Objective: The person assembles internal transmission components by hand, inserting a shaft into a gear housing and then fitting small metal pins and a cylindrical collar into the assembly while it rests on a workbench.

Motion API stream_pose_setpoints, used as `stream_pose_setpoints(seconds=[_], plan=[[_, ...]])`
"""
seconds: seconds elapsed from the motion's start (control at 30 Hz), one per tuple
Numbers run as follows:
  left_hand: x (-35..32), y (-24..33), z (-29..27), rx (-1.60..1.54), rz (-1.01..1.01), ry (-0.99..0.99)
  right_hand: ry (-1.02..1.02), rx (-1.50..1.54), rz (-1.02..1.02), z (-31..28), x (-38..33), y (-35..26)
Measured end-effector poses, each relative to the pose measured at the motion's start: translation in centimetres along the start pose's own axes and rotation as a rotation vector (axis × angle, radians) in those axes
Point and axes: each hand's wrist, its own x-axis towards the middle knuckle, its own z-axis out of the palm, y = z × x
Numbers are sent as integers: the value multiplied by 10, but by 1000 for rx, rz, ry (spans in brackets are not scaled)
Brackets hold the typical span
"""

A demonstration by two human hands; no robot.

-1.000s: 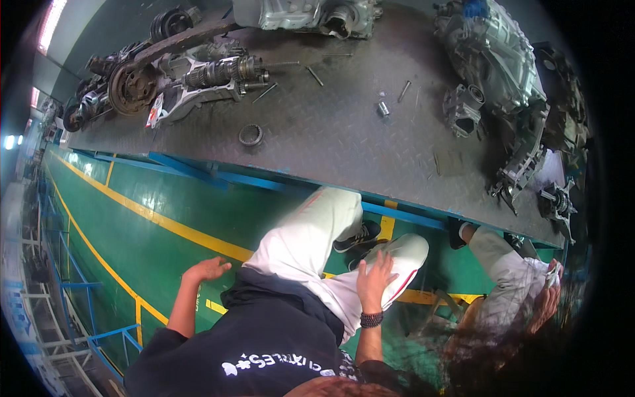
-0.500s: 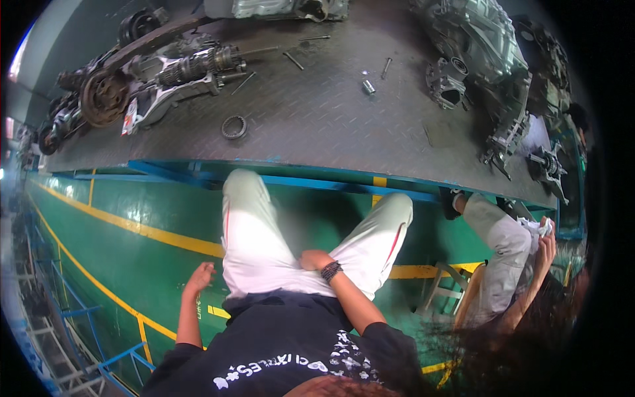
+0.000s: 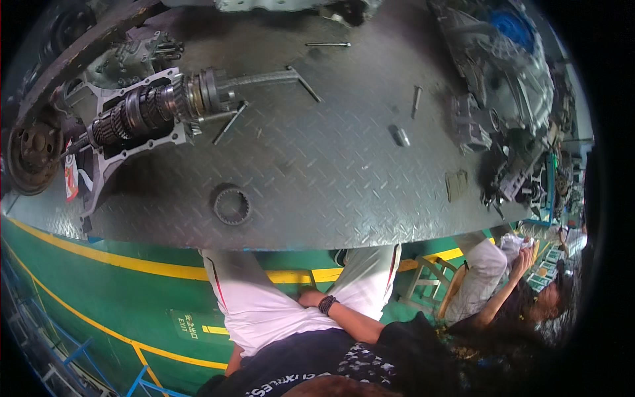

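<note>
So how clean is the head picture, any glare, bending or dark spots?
Head view: strong fisheye bend, the steel plate table edge curves and the corners go black; soft sheen mid-plate, no harsh glare; shadow pools beneath the gear shaft assembly; ring gear reads sharp; right hand on the lap is dim.

1. Single head-worn fisheye view, looking steeply down over the wearer's own lap.
2. It faces forward onto the tabletop, close beneath.
3. Straight edges bow toward the dark circular rim.
</note>
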Motion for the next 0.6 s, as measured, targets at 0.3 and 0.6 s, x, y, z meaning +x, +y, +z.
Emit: stream_pose_setpoints(seconds=[0.3, 0.6], plan=[[-10, 56, -10, -56, 57, 97, 314, -87, 52, -41, 12, 0], [90, 82, -85, -431, 296, -85, 1394, 112, 124, -83, -176, -19]])
